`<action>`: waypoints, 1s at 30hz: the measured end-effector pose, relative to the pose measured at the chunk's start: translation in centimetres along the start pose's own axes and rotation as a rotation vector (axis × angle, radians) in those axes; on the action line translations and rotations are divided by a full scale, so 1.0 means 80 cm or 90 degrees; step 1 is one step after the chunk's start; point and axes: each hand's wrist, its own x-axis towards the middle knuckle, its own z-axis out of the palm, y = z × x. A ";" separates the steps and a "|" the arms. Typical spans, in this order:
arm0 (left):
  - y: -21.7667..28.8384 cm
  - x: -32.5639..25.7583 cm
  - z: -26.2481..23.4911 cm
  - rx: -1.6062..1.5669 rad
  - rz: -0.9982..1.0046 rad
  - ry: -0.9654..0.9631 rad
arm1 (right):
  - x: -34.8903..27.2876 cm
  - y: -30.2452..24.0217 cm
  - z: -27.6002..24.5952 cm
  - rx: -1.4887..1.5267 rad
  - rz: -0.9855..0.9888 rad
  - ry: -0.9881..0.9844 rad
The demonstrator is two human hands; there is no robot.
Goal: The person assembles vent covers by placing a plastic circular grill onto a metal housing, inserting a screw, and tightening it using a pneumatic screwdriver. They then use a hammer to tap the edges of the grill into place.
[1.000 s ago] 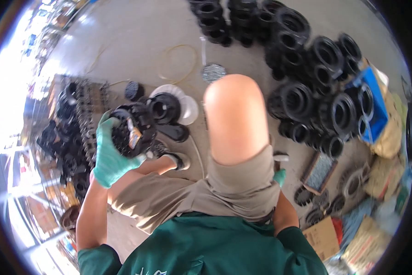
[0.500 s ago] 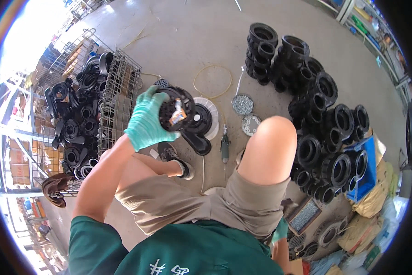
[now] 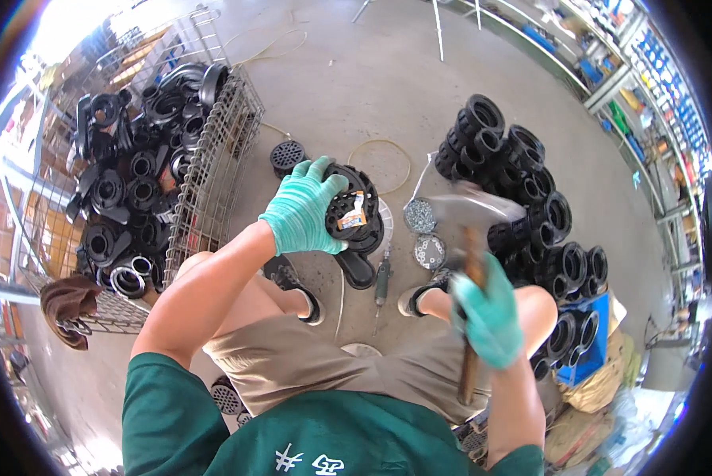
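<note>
My left hand [image 3: 304, 210], in a green knit glove, is closed round the edge of a round black slotted plastic part [image 3: 339, 228]. An orange-and-white label or packet [image 3: 354, 213] lies on its face. This part sits over a black plastic housing [image 3: 361, 273] with a rounded arm pointing toward me; whether the two touch is hard to tell. Beneath shows the rim of a white round base [image 3: 388, 224]. My gloved right hand [image 3: 492, 313] grips a hammer [image 3: 472, 246] by its wooden handle, raised over my right leg. Motion blurs its metal head.
A wire cage [image 3: 213, 170] heaped with black fittings stands at left. Stacked black ring-shaped parts [image 3: 546, 214] line the right, some in a blue crate [image 3: 590, 349]. Dishes of small metal pieces [image 3: 420, 215] and white rings [image 3: 430, 251], plus a green power driver [image 3: 383, 279], are on the floor.
My right hand has come up from low on the right, now with a hammer in it. The left hand still holds the slotted part. The view has shifted.
</note>
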 end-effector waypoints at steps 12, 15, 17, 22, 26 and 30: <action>-0.009 -0.006 -0.009 -0.037 -0.045 -0.033 | 0.083 -0.033 0.079 -0.218 -0.178 -0.007; -0.003 -0.001 0.002 -0.041 -0.049 -0.021 | 0.079 -0.024 0.089 -0.197 -0.241 0.059; 0.009 0.008 0.006 -0.056 -0.064 -0.051 | 0.104 0.017 0.082 -0.287 -0.201 0.039; 0.003 0.002 0.028 -0.037 -0.044 -0.130 | 0.105 0.048 0.080 -0.180 -0.120 -0.037; 0.002 -0.004 0.040 -0.041 -0.049 -0.113 | 0.085 0.006 0.094 -0.177 -0.247 0.065; 0.007 0.008 0.044 -0.060 -0.071 -0.103 | 0.102 0.055 0.084 -0.225 -0.083 0.009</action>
